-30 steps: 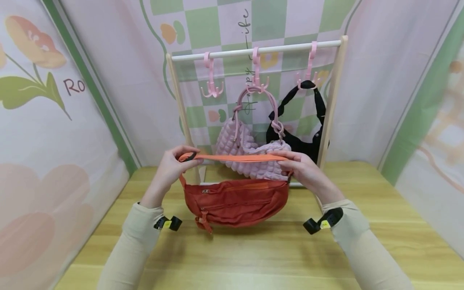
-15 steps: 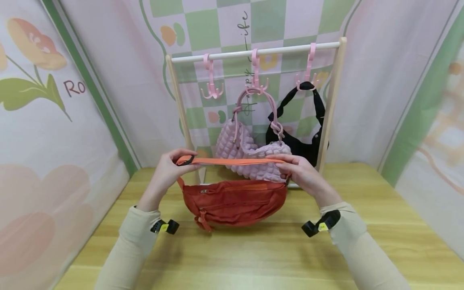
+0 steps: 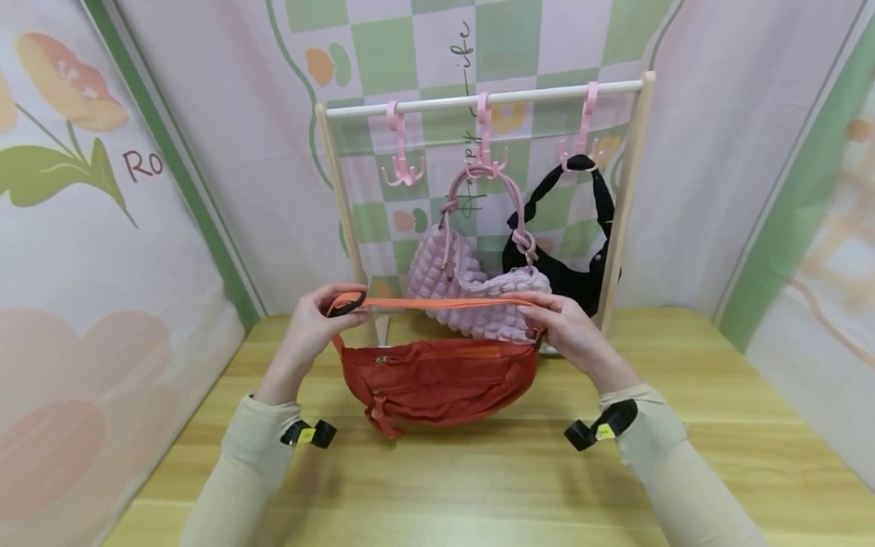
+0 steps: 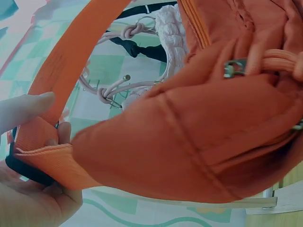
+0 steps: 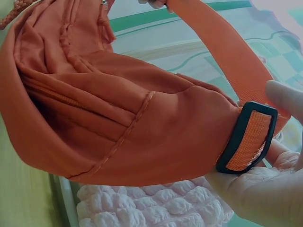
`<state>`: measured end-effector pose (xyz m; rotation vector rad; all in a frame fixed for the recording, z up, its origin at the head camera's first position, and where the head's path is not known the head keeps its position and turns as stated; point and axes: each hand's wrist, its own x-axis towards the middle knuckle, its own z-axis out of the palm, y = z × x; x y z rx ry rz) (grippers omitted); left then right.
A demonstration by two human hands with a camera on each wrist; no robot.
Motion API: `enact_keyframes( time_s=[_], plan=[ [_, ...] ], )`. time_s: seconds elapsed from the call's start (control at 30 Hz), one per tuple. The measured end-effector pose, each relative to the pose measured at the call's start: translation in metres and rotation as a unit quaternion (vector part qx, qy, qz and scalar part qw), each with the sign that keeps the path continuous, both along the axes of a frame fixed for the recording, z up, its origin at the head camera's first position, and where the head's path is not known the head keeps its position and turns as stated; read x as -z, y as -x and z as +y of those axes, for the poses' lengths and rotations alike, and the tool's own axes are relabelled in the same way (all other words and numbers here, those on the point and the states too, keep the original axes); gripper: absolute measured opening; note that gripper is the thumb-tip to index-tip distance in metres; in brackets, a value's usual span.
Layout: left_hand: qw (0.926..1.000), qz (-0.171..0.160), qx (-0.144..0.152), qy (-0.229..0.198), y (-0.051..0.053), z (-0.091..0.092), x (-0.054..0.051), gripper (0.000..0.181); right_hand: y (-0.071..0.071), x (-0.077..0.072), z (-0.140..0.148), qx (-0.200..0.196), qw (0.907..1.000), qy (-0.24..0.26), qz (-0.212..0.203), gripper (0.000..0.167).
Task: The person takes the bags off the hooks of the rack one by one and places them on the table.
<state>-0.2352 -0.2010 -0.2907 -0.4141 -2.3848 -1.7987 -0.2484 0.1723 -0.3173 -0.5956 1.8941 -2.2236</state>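
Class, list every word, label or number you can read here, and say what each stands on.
"Ro": printed on the left curtain.
"Happy" and "ife": running up the back curtain; letters between unclear.
Too small to read: left wrist's yellow label and right wrist's yellow label.
Red bag: no readable text.

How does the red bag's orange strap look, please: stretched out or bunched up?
Stretched out: the strap runs nearly straight between the left hand and right hand, which grip it.
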Motion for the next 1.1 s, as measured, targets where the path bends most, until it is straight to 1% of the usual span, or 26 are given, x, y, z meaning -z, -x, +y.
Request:
enact_keyframes(
  time_s=[0.1,0.2,0.33,0.47,0.6,0.77,0.93,1.0,1.1],
  plan=[
    [0.9999,0.010,-0.002,-0.001,0.000,-0.003,0.001,0.045,0.000,0.001,0.000,0.010,0.9998,0.014,-0.009,0.025],
    [0.9999,0.013,-0.004,-0.009,0.001,-0.006,0.003,0.046,0.001,0.003,0.000,0.012,0.9997,0.020,-0.010,0.024],
    [0.9996,0.010,-0.003,-0.025,0.002,-0.010,0.006,0.046,0.002,0.004,-0.001,0.010,0.9998,0.017,-0.008,0.024],
    [0.9995,0.013,-0.006,-0.028,0.002,-0.013,0.007,0.048,0.001,0.004,-0.002,0.012,0.9997,0.006,-0.022,0.024],
    [0.9995,0.013,-0.013,-0.025,0.001,-0.016,0.007,0.048,0.002,0.005,-0.003,0.009,0.9995,-0.001,-0.031,0.024],
    [0.9995,0.006,-0.023,-0.023,0.000,-0.022,0.008,0.045,0.005,0.007,-0.005,-0.007,0.9996,-0.010,-0.027,0.029],
    [0.9994,0.011,-0.029,-0.017,0.000,-0.025,0.011,0.044,0.005,0.008,-0.006,-0.011,0.9995,-0.011,-0.028,0.034],
    [0.9993,0.013,-0.034,-0.010,-0.001,-0.027,0.012,0.044,0.004,0.008,-0.007,-0.010,0.9994,-0.012,-0.030,0.035],
    [0.9989,0.008,-0.046,-0.003,-0.001,-0.029,0.014,0.045,0.004,0.009,-0.008,-0.010,0.9993,-0.013,-0.032,0.036]
  ],
)
